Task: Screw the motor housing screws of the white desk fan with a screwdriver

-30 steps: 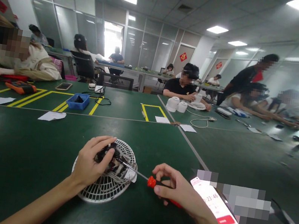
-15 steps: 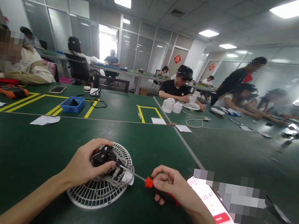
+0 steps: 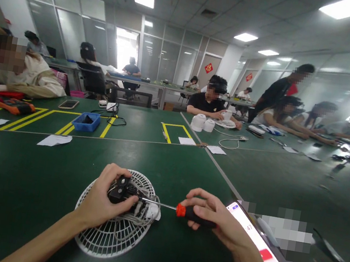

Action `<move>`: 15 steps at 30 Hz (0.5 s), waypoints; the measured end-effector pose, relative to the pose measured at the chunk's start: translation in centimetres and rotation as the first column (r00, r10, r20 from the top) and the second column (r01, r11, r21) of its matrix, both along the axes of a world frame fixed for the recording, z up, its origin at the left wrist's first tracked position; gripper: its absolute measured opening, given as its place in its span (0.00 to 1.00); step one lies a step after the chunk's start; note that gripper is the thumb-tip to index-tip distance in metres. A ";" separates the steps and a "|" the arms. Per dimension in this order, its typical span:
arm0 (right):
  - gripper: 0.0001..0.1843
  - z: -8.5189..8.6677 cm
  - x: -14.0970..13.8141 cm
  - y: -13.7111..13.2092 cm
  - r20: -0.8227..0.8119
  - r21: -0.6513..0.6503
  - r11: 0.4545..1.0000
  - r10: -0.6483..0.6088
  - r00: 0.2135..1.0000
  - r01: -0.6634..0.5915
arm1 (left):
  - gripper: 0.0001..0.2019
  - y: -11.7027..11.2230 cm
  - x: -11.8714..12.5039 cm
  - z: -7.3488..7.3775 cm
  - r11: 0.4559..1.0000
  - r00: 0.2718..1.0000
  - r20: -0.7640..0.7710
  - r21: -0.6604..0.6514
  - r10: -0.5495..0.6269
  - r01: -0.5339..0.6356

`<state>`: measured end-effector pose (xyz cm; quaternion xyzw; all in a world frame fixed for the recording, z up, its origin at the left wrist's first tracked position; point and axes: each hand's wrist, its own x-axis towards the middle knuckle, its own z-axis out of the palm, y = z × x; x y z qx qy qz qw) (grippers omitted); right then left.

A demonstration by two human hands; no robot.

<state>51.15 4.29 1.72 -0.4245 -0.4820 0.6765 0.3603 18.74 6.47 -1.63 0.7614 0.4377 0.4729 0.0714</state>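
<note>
A white round fan grille lies flat on the green table in front of me. On it sits a black and white motor part with wires. My left hand is closed around the black end of that part, thumb along its side. My right hand grips the black handle of a screwdriver with a red collar. The metal shaft lies nearly level and points left, its tip at the motor part beside my left thumb.
A phone with a lit screen lies just right of my right hand, and a black cable runs beyond it. Farther back are a blue tray, paper slips, yellow floor-tape marks and several seated people working on white fan parts.
The screwdriver has levelled out from a slanted to a nearly horizontal line. My right hand has shifted a little right and up. The grille has slid slightly toward me.
</note>
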 end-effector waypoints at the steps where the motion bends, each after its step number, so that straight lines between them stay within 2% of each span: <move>1: 0.29 0.2 0.1 0.0 -0.020 0.002 1.000 -0.019 1.000 0.019 | 0.17 0.0 0.1 -0.1 1.000 1.000 -0.004 0.022 0.002 -0.002; 4: 0.25 0.1 -0.1 0.3 -0.032 -0.013 0.996 -0.084 0.996 0.084 | 0.19 0.0 0.3 -0.4 0.998 1.000 0.008 0.061 -0.005 0.005; 7: 0.22 -0.4 -0.5 0.5 0.031 -0.034 0.990 -0.134 0.990 0.135 | 0.20 -0.1 0.4 -0.8 0.999 0.999 0.038 0.042 -0.013 0.011; 12: 0.22 -0.9 -0.5 0.6 0.138 -0.036 0.991 -0.121 0.983 0.128 | 0.23 -0.2 0.3 -1.3 0.998 0.999 0.050 -0.060 -0.013 0.016; 15: 0.23 -0.9 -0.4 0.7 0.151 -0.021 0.991 -0.129 0.980 0.133 | 0.23 -0.2 0.3 -1.4 0.999 0.998 0.057 -0.050 -0.016 0.018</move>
